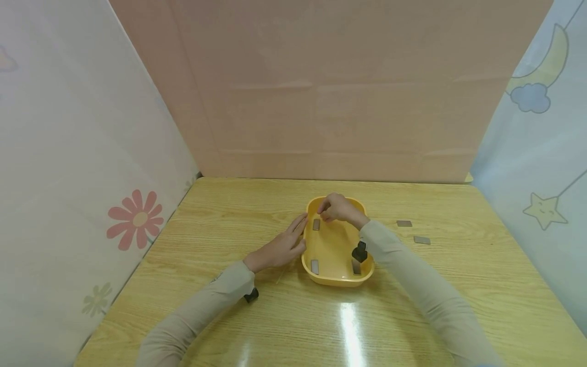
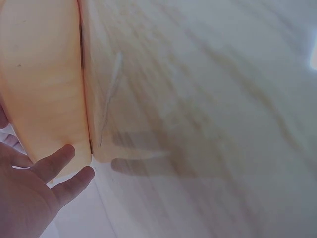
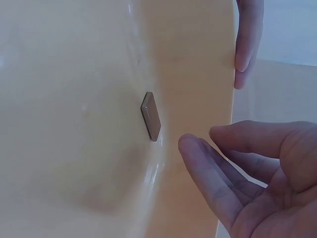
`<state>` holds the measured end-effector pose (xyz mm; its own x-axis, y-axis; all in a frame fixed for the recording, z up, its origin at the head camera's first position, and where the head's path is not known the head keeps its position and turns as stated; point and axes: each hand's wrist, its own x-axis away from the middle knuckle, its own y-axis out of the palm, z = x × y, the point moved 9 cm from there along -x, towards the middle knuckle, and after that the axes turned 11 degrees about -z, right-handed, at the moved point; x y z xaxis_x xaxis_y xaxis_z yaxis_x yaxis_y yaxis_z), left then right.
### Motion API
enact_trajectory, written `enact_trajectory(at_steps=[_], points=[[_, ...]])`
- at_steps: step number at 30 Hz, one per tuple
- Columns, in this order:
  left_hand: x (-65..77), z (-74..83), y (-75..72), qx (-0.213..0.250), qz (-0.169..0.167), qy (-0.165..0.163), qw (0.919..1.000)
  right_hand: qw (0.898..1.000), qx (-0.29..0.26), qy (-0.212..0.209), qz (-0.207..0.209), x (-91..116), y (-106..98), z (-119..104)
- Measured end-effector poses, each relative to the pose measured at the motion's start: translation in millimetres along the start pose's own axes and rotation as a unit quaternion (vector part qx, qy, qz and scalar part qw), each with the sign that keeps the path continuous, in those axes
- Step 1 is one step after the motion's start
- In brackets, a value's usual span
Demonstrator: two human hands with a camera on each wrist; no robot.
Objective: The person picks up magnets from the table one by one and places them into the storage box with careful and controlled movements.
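Observation:
A yellow oval plastic basin [image 1: 332, 282] stands on the table. Inside it lie small flat grey-brown rectangular pieces: one piece [image 1: 316, 224] at the far left, another piece [image 1: 314, 267] at the near left and a third piece [image 1: 356, 267] at the near right. My left hand [image 1: 285, 247] rests against the basin's left side, fingers extended. Over the basin's far end, my right hand [image 1: 338, 209] has thumb and index finger apart, nothing between them. The right wrist view shows this hand beside one piece [image 3: 151, 116], not touching it.
Two more flat pieces lie on the wooden table [image 1: 458, 285] right of the basin: a farther piece [image 1: 404, 223] and a nearer piece [image 1: 422, 240]. A pinkish-brown sheet [image 1: 316, 102] hangs behind, with patterned cloth [image 1: 73, 153] at the left side.

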<state>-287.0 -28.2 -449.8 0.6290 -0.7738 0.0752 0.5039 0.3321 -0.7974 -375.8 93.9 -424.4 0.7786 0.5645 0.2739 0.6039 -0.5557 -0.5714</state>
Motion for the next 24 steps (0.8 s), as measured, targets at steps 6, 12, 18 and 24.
enact_trajectory(at_steps=[6,12,18,24], points=[[-0.4,0.6,0.3,-0.001,0.000,-0.004,1.0000,1.000,-0.005,-0.005,-0.001,2.8,-1.6,-2.1],[-1.1,1.2,0.5,-0.003,-0.002,0.000,1.0000,1.000,-0.005,-0.012,-0.004,6.4,-2.9,-3.9],[-1.1,1.7,0.7,-0.004,0.000,0.003,1.0000,1.000,-0.006,-0.025,-0.006,10.4,-2.7,-8.0],[-1.0,2.6,0.7,-0.008,-0.001,0.003,1.0000,0.999,-0.003,-0.031,-0.006,15.6,-3.2,-11.3]])
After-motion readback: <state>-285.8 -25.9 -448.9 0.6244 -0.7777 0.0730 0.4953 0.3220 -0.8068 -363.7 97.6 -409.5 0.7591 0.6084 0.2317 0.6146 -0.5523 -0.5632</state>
